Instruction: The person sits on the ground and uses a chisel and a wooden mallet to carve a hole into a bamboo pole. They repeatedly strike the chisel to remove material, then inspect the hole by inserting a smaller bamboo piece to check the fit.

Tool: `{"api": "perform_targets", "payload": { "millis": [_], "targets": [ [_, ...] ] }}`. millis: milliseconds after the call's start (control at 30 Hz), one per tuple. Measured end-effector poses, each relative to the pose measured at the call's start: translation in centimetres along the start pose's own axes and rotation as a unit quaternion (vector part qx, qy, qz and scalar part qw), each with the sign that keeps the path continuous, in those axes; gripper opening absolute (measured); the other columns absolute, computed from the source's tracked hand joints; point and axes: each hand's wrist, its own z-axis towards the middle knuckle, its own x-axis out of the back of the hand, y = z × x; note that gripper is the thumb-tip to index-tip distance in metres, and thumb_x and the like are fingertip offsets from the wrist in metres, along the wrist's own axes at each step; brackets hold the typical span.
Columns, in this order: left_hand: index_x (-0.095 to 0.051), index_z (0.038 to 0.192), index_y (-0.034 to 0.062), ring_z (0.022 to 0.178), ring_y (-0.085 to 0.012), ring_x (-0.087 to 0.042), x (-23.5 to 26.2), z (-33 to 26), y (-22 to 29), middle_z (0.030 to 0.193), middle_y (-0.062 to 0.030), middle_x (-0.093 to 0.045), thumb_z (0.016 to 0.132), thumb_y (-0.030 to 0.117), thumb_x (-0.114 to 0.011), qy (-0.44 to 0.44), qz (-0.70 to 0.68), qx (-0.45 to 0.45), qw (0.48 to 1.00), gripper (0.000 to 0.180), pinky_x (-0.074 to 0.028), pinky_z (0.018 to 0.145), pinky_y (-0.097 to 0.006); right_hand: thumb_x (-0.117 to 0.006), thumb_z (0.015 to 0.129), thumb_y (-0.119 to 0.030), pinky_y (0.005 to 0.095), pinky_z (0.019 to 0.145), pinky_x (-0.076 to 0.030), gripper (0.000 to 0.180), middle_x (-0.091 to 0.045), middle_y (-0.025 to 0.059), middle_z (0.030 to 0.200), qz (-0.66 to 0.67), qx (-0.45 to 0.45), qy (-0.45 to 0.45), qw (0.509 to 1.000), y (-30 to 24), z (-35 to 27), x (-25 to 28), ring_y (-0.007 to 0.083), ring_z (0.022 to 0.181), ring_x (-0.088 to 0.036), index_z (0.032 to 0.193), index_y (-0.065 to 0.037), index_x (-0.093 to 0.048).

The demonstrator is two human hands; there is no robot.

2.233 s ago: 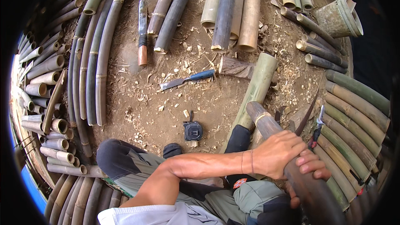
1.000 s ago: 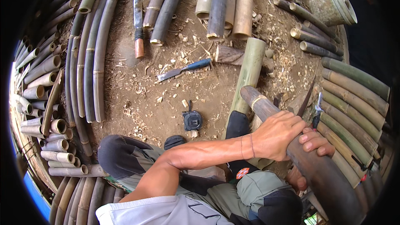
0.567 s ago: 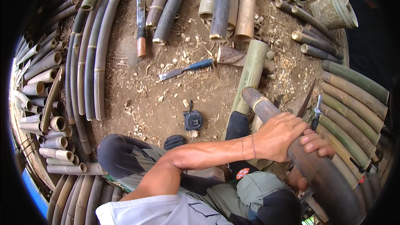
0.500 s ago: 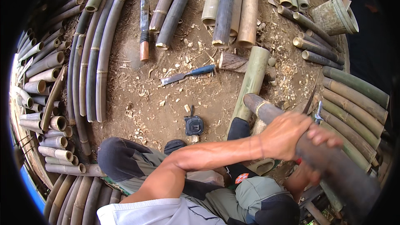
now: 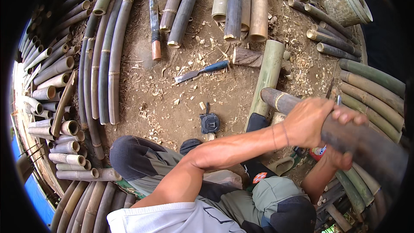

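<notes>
Both my hands hold a thick dark bamboo pole (image 5: 340, 134), which slants from the middle right to the lower right edge. My left hand (image 5: 308, 118) is wrapped round it nearer its far end. Further down the pole, my right hand (image 5: 338, 159) grips from below, its thumb showing on the near side; the pole hides part of this hand. The pole's far end overlaps a green bamboo length (image 5: 271, 62) in the view; I cannot tell whether they touch. That green length leans on a brown wooden block (image 5: 246, 57). A red object (image 5: 318, 152) shows partly behind my right hand.
A blue-handled chisel (image 5: 202, 71), a black tape measure (image 5: 210, 123) and a long blade with a wooden handle (image 5: 155, 30) lie on the chip-strewn dirt. Bamboo lengths (image 5: 103, 69) line the left; more bamboo (image 5: 371, 92) lies right. A dirty bucket (image 5: 348, 6) is tipped at the back right.
The view has shifted a little, so the ground things appear further right and higher. My right hand has come up closer along the pole, and more of the red object shows.
</notes>
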Motion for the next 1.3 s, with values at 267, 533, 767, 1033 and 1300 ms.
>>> {"api": "perform_targets", "payload": {
  "millis": [267,533,767,1033,1300],
  "targets": [
    [-0.053,0.112,0.0000,0.096,-0.0408,-0.061,-0.4,1.6,1.0,0.098,-0.0186,-0.061,0.056,0.017,-0.079,-0.005,-0.043,0.026,0.999,0.064,-0.048,0.086,-0.044,-0.083,0.068,-0.049,0.0443,0.100,-0.039,0.077,-0.056,0.0096,0.106,0.041,-0.028,0.128,0.991,-1.2,1.4,0.0,0.0269,0.097,-0.057,0.119,-0.009,-0.043],
    [-0.048,0.128,0.0033,0.102,-0.0390,-0.062,3.4,-2.1,3.6,0.107,-0.0181,-0.063,0.056,0.017,-0.083,-0.016,0.096,-0.076,0.992,0.082,-0.049,0.089,-0.047,-0.042,0.094,-0.043,0.0507,0.115,-0.030,0.069,-0.047,0.0213,0.140,0.133,-0.012,-0.074,0.988,-13.1,6.9,8.6,0.0386,0.130,-0.046,0.143,0.005,-0.034],
    [-0.046,0.128,-0.0045,0.089,-0.0291,-0.069,12.5,-3.3,-5.8,0.103,-0.0203,-0.067,0.071,0.019,-0.079,0.079,0.081,0.256,0.960,0.070,-0.058,0.082,-0.039,-0.061,0.095,-0.048,0.0397,0.104,-0.044,0.078,-0.044,0.0165,0.145,-0.272,-0.186,0.017,0.944,5.2,11.4,-0.8,0.0221,0.120,-0.054,0.152,-0.005,-0.030],
    [-0.062,0.093,-0.0018,0.064,-0.0152,-0.064,16.7,2.1,-10.7,0.077,-0.0102,-0.067,0.076,0.021,-0.075,0.177,0.055,0.328,0.926,0.031,-0.054,0.060,-0.031,-0.065,0.090,-0.054,0.0427,0.094,-0.053,0.092,-0.049,0.0263,0.137,0.021,-0.425,-0.012,0.905,15.4,-0.2,-3.1,0.0330,0.115,-0.059,0.151,0.002,-0.025],
    [-0.043,0.139,-0.0055,0.133,-0.0399,-0.036,15.5,8.8,-14.2,0.143,-0.0302,-0.037,0.083,0.075,-0.057,0.188,0.244,0.231,0.923,0.100,-0.038,0.108,-0.054,-0.077,0.081,-0.039,0.0450,0.081,-0.062,0.084,-0.054,0.0192,0.113,0.084,-0.410,0.047,0.907,18.8,13.5,-0.9,0.0312,0.097,-0.063,0.138,0.003,-0.032]
  ]
}}
